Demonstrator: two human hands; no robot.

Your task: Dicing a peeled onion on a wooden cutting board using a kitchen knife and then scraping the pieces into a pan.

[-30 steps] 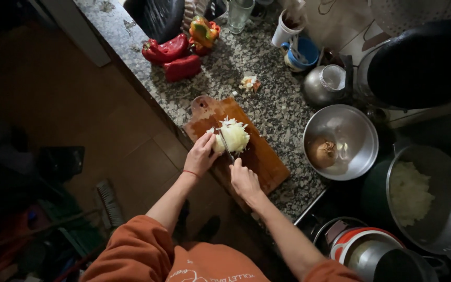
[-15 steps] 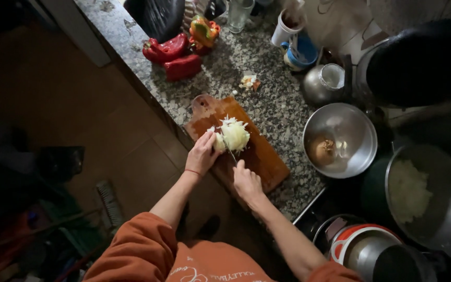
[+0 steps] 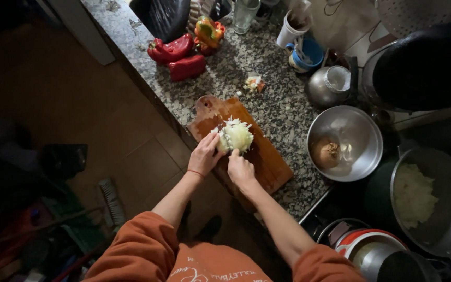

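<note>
Left hand grasping a partly chopped white onion on the wooden cutting board; right hand clenched, apparently around a knife, just beside it.

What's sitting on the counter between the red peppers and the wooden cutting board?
Mostly bare speckled counter; the head view shows only a small pile of vegetable scraps off to one side of the red peppers and cutting board.

Wooden cutting board, speckled stone counter, shiny metal bowl.
</note>
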